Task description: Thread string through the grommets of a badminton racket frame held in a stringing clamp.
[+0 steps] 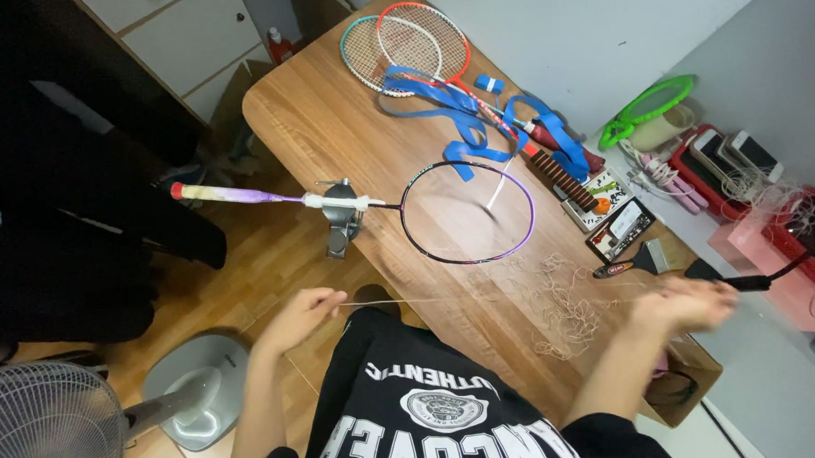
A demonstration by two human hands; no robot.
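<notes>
Counted: three badminton rackets [466, 213], one green hoop-shaped frame [651, 103], two phones [730, 154], one floor fan [48, 422], one vise clamp [342, 218].

shirt: black, short sleeves | print: white lettering, round emblem

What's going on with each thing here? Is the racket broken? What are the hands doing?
Racket in clamp: frame empty, no strings.
Racket string: stretched between both hands.
Left hand: pinching the string.
Right hand: blurred, at the string's other end.
Old string pile: loose, tangled.
Blue grip tape: unrolled.
</notes>
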